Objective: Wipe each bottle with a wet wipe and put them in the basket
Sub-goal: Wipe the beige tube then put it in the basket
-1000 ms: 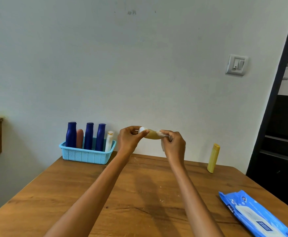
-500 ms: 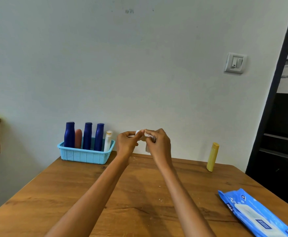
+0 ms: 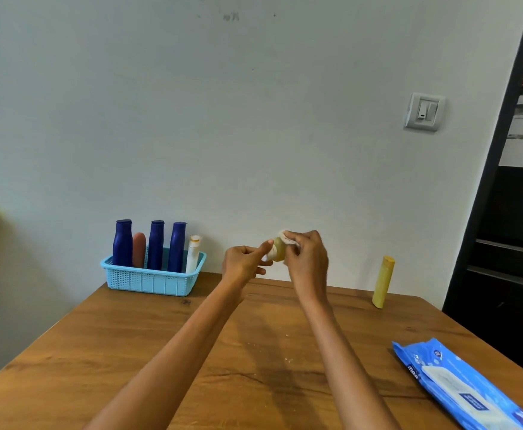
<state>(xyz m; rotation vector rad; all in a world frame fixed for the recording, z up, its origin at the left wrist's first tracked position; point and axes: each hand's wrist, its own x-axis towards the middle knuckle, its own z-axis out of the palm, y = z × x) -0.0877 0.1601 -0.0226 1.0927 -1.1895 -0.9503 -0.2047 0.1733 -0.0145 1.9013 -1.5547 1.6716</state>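
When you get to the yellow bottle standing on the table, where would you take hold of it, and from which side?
Probably round the middle of the yellow bottle, from the front or its left side. It stands upright and slim, near the wall, with bare table before it, so the back looks cramped.

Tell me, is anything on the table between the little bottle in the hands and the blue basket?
Nothing visible is. The small yellowish bottle is held above the wooden table, and the stretch over to the light blue plastic basket is bare. Five bottles already stand inside, so space looks tight.
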